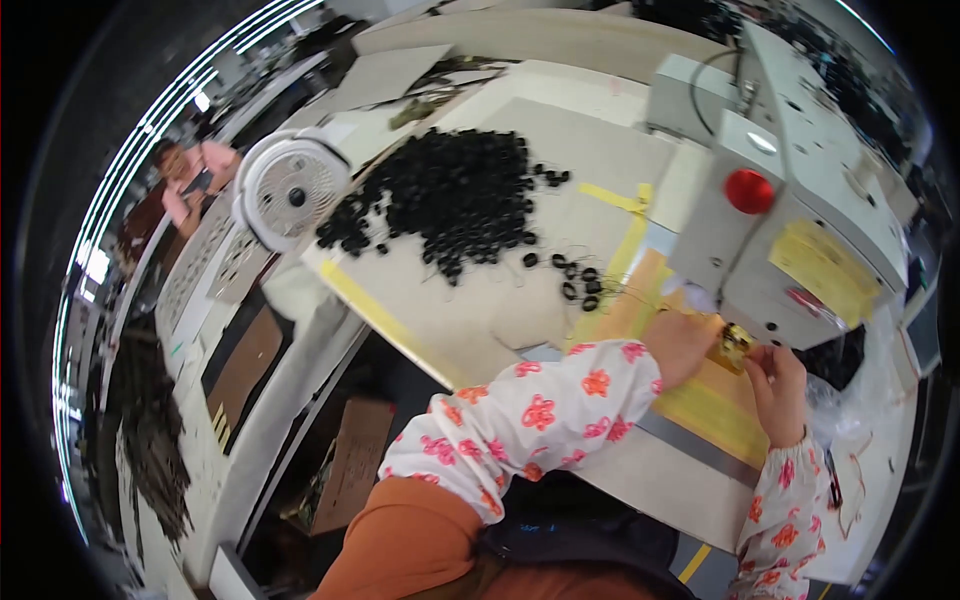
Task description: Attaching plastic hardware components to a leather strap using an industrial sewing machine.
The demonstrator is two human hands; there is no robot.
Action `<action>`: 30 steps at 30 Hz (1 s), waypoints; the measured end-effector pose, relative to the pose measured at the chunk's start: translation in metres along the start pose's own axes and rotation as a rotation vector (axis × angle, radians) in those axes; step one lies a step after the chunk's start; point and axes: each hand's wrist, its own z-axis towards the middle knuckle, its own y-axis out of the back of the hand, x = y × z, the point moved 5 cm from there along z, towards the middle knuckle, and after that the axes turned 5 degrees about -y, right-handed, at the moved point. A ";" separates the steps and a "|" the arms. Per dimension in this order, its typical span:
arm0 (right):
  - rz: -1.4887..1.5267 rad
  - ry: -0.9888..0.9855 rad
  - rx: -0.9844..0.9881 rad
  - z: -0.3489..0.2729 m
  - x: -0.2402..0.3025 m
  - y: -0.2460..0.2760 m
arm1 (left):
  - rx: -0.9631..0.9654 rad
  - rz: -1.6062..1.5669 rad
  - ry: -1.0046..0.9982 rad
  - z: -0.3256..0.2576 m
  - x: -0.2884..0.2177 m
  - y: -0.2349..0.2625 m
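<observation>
At the bed of a white industrial sewing machine [765,210], my left hand [684,345] reaches in below the machine head. Its fingertips are hidden from me. My right hand [780,390] is closed in a pinch beside a small shiny yellow metal part [735,345] with dark bits on it. What the pinch holds, if anything, is too small to make out. Several small black rings [580,282] with loose threads lie left of my left hand. Beyond them spreads a large heap of black rings [455,195].
Yellow tape [710,415] covers the board under my hands. A red round knob [748,190] sits on the machine head. Left of the heap stands a white fan [292,190]. A person in pink [197,175] is at the far left. Clear plastic [835,410] lies at the right.
</observation>
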 end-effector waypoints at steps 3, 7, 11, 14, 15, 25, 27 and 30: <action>-0.019 -0.010 0.114 -0.004 0.010 -0.014 | -0.048 -0.043 0.055 -0.006 -0.006 0.001; -0.057 0.117 0.081 0.002 0.014 -0.017 | -0.036 -0.119 -0.027 -0.010 -0.009 0.002; -0.034 -0.016 0.169 0.005 0.001 -0.018 | -0.006 -0.282 0.005 -0.006 -0.013 -0.005; -0.107 0.021 0.094 0.002 -0.011 -0.017 | -0.014 -0.304 0.022 -0.010 -0.015 -0.012; 0.055 -0.064 0.106 0.004 -0.017 -0.021 | -0.054 -0.290 0.039 -0.011 -0.015 -0.013; 0.488 -0.523 0.199 -0.004 -0.015 -0.035 | 0.035 -0.347 0.034 -0.009 -0.017 0.001; 0.521 -0.506 0.163 -0.007 -0.013 -0.031 | -0.014 -0.352 0.008 -0.008 -0.020 0.004; 0.532 -0.459 0.213 -0.008 -0.010 -0.032 | -0.009 -0.312 -0.014 -0.004 -0.014 0.002</action>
